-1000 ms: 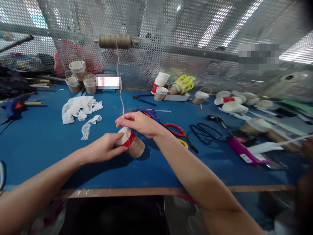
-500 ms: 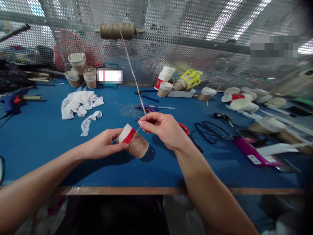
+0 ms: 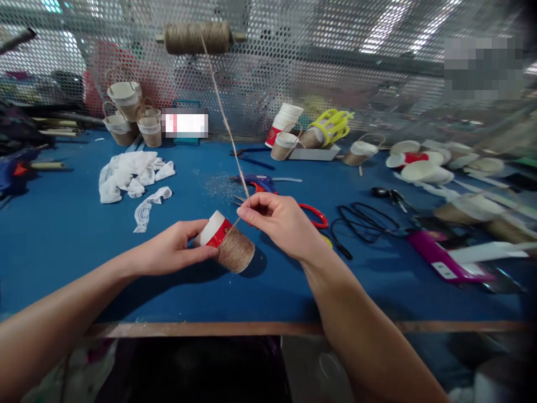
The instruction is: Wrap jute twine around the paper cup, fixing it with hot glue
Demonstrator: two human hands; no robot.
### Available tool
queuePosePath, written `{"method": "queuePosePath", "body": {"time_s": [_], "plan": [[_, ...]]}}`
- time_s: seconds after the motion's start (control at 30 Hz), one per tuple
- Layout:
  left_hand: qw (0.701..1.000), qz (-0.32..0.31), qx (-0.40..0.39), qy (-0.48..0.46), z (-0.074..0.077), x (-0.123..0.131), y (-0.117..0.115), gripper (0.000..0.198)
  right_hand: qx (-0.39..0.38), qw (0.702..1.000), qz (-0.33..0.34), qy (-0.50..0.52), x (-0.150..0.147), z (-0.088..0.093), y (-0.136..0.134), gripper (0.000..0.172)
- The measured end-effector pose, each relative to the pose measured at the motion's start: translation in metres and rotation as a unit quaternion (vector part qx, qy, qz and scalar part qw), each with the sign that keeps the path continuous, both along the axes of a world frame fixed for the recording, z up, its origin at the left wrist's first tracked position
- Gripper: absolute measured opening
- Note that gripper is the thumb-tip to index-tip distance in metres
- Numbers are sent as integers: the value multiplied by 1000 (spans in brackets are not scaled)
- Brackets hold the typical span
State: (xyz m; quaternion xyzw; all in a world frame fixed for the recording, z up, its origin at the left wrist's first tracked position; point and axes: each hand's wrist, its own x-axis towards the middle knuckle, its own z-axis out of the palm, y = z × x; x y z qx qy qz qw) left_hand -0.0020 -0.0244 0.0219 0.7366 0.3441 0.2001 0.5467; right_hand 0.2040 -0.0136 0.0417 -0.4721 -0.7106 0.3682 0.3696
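Observation:
A red and white paper cup [image 3: 235, 249], tilted with its base to the lower right, is wrapped in twine over its lower part; a red band and white rim show bare. My left hand [image 3: 178, 246] grips it from the left, thumb in front. My right hand [image 3: 272, 218] pinches the jute twine [image 3: 227, 124] just above the cup. From there the strand runs taut up to a twine spool [image 3: 197, 38] on a rod at the mesh. Behind my right hand lie red-handled scissors [image 3: 314, 215], partly covered, and a blue glue gun [image 3: 258, 182].
White lace [image 3: 128, 174] lies at the left, with finished twine-covered cups [image 3: 126, 99] behind it. Stacked paper cups [image 3: 287, 117] and a yellow plastic holder [image 3: 331, 129] stand at the back. A black cable [image 3: 364, 224], keys [image 3: 396, 198] and a purple packet [image 3: 440, 257] lie right. The table edge [image 3: 201, 329] runs in front.
The camera view has shifted slightly, so the spool sits higher and the right-hand items farther right. Both hands keep their hold; the cup and twine look nearly the same.

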Motion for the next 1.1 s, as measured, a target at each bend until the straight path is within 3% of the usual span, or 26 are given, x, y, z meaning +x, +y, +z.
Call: {"method": "queuePosePath", "body": {"time_s": [0.6, 1.1], "plan": [[998, -13, 62, 5, 1, -4, -1, 23, -26, 999, 7, -31, -2, 0, -4, 20], [995, -13, 96, -27, 1, -6, -1, 22, -4, 997, 12, -77, -10, -4, -8, 18]]}}
